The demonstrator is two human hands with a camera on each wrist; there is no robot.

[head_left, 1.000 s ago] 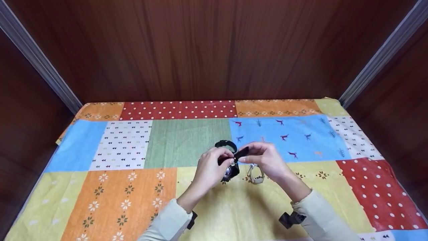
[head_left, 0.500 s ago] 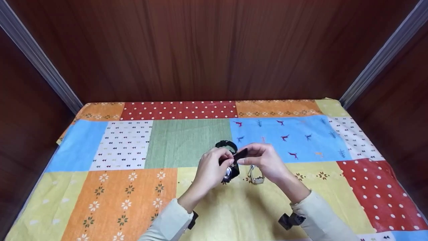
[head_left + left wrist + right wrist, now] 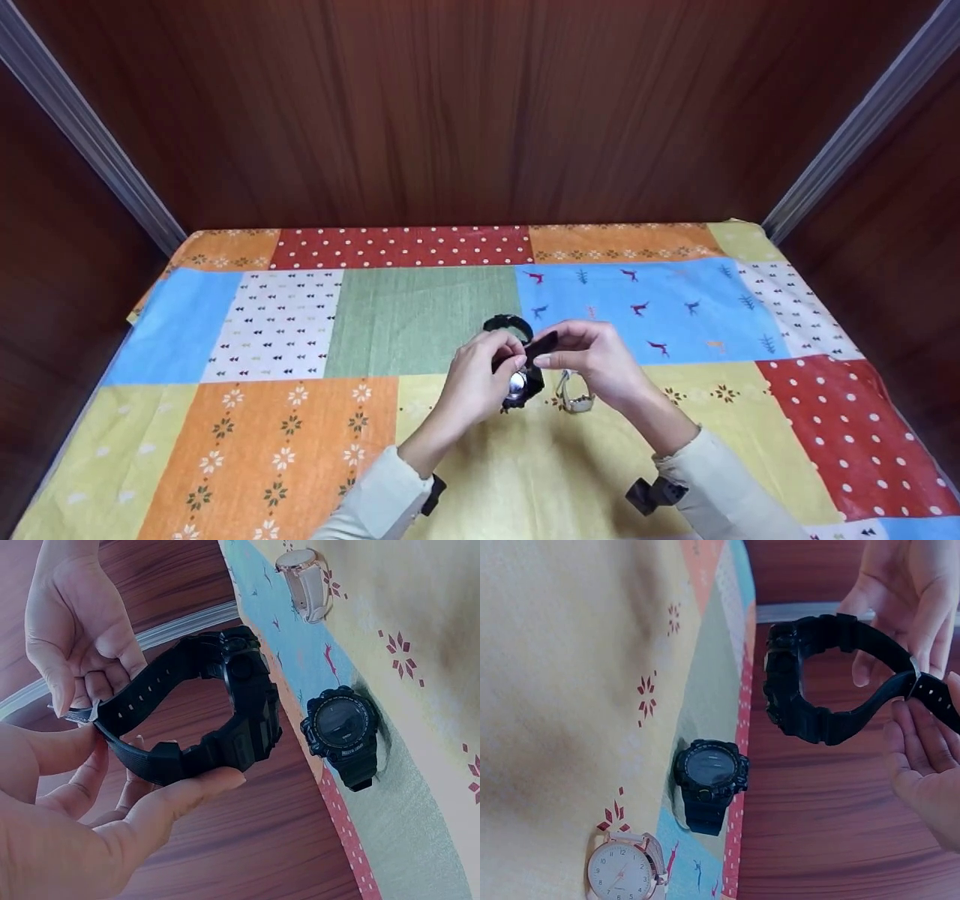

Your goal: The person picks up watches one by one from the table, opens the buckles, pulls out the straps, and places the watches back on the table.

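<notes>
A black wristwatch (image 3: 244,701) is held up over the table, its strap looped through the buckle (image 3: 94,711). My left hand (image 3: 480,371) pinches the strap beside the buckle, the thumb lying along the band in the left wrist view. My right hand (image 3: 600,358) holds the free strap end (image 3: 937,699) between thumb and fingers, past the buckle. In the head view the shiny dial hangs below the left fingers, and fingers partly hide the strap. Another black wristwatch (image 3: 345,731) stands on the cloth behind the hands. A watch with a pale strap (image 3: 621,870) stands below the right hand.
A patchwork-patterned cloth (image 3: 292,450) covers the table. Dark wood panels (image 3: 465,112) rise behind it and at both sides, with metal corner strips (image 3: 847,127). Small black devices (image 3: 654,495) sit at both wrists.
The held watch has turned slightly, so more of its dial shows below my left fingers. My right fingers have shifted a little on the strap end. Both other watches stay put.
</notes>
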